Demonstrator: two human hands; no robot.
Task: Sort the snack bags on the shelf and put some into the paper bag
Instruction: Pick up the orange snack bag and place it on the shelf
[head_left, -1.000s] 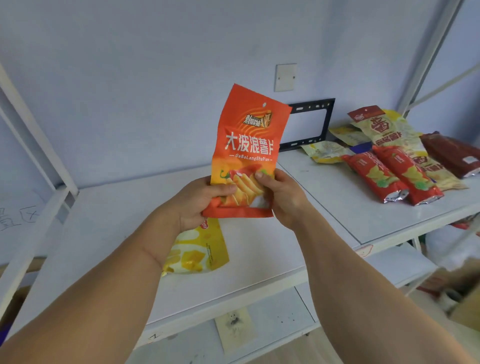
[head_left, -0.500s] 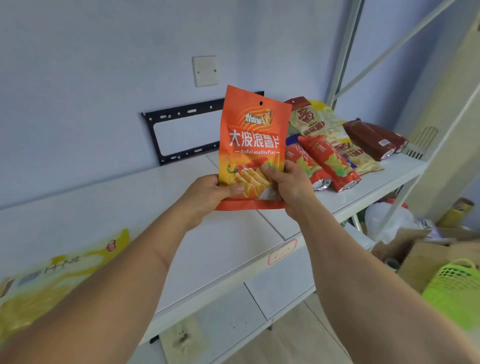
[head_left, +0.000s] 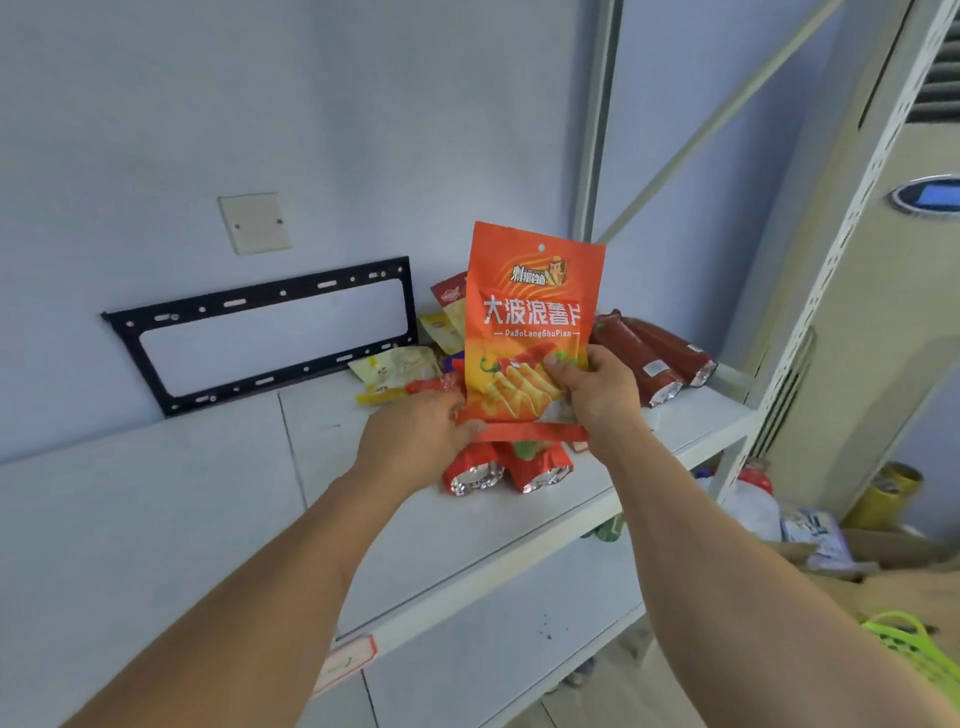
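Upright orange bag held over the shelf pile

Orange snack bag (head_left: 535, 322) stands upright, print facing camera, above the white shelf (head_left: 208, 493). Its lower edge hides most of two red foil-ended bags (head_left: 506, 467) (only ends show). Right hand (head_left: 597, 395) pinches the bag's lower right corner, thumb in front. Left hand (head_left: 415, 441) holds the lower left edge; its fingertips are hidden. Dark red bags (head_left: 654, 358) lie behind.

Soft even daylight around me, faint shadows, glare on the foil bag ends (head_left: 475, 478), wide-angle bending at edges, slight motion blur
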